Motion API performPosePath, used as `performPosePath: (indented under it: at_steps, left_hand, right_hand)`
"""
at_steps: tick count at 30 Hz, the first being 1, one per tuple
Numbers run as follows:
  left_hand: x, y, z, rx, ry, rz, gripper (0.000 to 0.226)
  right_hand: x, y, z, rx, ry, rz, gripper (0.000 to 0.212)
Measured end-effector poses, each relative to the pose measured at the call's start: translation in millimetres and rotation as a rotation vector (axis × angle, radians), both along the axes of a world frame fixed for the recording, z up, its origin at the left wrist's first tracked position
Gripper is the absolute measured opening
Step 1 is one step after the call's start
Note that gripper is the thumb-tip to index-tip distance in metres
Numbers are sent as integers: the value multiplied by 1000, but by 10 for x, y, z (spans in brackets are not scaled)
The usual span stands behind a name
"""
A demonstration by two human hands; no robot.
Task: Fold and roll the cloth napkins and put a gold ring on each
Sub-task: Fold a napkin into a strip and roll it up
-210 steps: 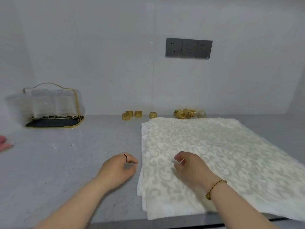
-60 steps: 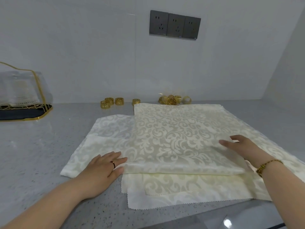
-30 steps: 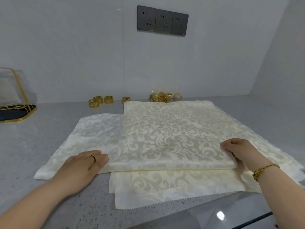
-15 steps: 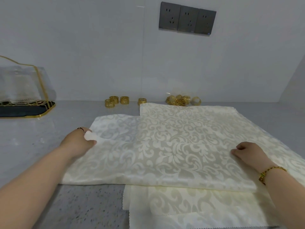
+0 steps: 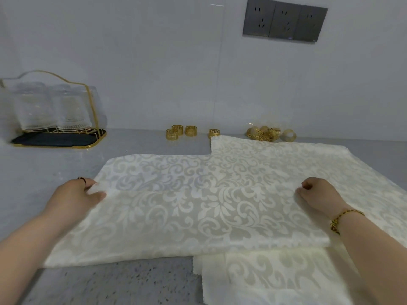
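Left hand (image 5: 74, 198), right hand (image 5: 318, 194) pinch folded napkin (image 5: 198, 214); gold rings (image 5: 191, 130) behind.

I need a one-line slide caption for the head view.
The left hand and right hand pinch the fold of the top napkin; gold rings wait by the wall.

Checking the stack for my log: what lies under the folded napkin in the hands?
Under the folded napkin, more flat napkins stick out at the front and right; its left part lies on the counter. How many are covered cannot be seen.
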State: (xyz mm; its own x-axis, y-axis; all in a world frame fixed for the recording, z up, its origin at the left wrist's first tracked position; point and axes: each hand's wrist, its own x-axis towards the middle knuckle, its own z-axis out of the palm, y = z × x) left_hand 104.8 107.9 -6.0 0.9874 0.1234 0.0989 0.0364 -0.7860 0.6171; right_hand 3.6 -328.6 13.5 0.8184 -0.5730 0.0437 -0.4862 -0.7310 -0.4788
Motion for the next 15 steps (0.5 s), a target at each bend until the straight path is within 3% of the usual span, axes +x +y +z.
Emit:
performPosePath:
  at_steps: [4,9,15]
  left_hand:
    - [20,19,-10,28,-4,20,40]
    - [14,-144,128,295,-137,6,35]
    - [-44,-762,25,350,-135,-419,40]
  right_hand:
    - [86,36,6,-45,97,13,14]
    - [155,15,19,-23,76,-11,7]
    - [645,182,204,-181,22,95,33]
